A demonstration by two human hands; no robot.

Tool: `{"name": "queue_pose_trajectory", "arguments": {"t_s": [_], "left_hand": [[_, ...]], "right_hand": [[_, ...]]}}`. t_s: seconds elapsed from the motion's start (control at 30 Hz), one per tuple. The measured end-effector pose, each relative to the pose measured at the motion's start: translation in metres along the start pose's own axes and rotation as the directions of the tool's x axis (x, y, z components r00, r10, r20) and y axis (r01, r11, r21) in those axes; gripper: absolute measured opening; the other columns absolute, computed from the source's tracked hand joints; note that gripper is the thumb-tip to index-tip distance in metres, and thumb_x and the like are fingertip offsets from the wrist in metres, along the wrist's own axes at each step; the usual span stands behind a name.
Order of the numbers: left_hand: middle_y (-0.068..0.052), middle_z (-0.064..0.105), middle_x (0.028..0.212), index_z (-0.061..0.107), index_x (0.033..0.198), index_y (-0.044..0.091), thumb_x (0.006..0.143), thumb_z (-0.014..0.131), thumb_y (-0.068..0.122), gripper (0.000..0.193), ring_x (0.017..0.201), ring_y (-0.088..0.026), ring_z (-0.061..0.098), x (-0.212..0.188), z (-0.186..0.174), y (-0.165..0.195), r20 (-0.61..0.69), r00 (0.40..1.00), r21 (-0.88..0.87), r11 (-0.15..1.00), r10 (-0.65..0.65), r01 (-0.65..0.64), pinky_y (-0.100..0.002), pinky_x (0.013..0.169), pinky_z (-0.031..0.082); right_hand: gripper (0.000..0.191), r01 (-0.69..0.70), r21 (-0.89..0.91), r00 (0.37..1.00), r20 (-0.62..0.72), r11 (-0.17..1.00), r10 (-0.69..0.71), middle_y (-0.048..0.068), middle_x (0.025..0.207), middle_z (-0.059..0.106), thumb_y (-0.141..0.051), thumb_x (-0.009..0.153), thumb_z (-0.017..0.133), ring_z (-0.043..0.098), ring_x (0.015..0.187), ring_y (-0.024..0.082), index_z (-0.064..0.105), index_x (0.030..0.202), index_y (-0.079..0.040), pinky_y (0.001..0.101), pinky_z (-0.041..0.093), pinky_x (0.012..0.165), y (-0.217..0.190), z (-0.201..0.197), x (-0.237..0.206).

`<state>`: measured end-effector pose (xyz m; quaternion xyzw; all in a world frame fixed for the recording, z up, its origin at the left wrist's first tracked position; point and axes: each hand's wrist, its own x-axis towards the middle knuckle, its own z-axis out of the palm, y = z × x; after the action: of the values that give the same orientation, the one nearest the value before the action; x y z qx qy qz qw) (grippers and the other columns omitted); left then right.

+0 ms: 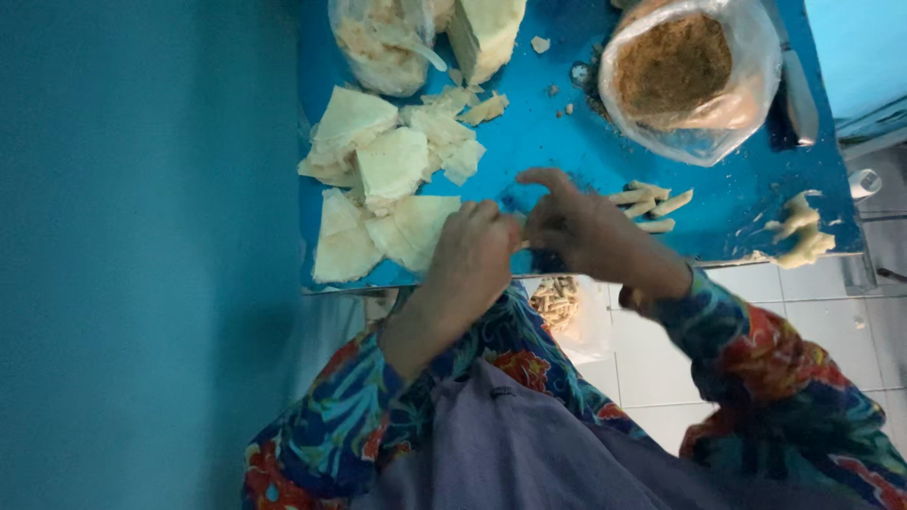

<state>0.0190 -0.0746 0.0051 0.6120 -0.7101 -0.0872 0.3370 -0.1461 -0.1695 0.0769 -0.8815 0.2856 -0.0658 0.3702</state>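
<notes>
Wrappers (378, 179) lie stacked on the blue counter (539, 142) at left, still unrolled. My left hand (477, 250) and right hand (576, 227) meet, each grip pinching one small roll (522, 244) between them. Further right, finished rolls (652, 206) lie beside the bag of brown filling (675, 66).

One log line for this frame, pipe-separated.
left hand and right hand together at blue table edge | wrapper sheets left | finished rolls right
</notes>
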Motion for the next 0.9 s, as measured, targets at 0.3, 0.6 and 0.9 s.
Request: {"name": "queue_pose_trajectory", "arguments": {"t_s": [0.3,0.6,0.9], "left_hand": [[-0.011,0.063,0.093,0.064,0.110,0.001,0.086,0.067,0.005,0.024,0.090,-0.028,0.063,-0.017,-0.002,0.010,-0.075,0.980,0.278,0.948,0.183,-0.156,-0.039,0.079,0.054],[-0.006,0.057,0.091,0.065,0.105,0.004,0.083,0.068,0.010,0.023,0.090,-0.022,0.056,-0.012,-0.004,0.009,-0.078,0.975,0.432,0.888,0.210,-0.156,-0.035,0.077,0.048],[-0.012,0.061,0.112,0.068,0.116,-0.004,0.091,0.066,0.017,0.033,0.106,-0.026,0.055,-0.029,-0.006,0.025,-0.002,0.986,0.622,0.773,0.165,-0.128,-0.040,0.096,0.046]], "right_hand": [[0.072,0.227,-0.275,0.948,-0.157,0.934,-0.277,0.014,0.108,0.072,0.004,0.082,0.067,0.071,0.100,0.034,0.037,0.147,-0.003,0.0420,0.057,0.074,0.006,0.022,-0.019],[0.061,0.226,-0.118,0.961,-0.137,0.967,-0.241,0.012,0.099,0.068,0.001,0.093,0.068,0.070,0.093,0.030,0.040,0.146,-0.002,0.0383,0.053,0.080,0.008,0.011,-0.009],[0.076,0.164,-0.518,0.929,-0.205,0.840,-0.308,0.016,0.117,0.071,0.004,0.078,0.070,0.068,0.105,0.034,0.043,0.148,-0.004,0.0397,0.054,0.083,0.006,0.034,-0.029]]}}
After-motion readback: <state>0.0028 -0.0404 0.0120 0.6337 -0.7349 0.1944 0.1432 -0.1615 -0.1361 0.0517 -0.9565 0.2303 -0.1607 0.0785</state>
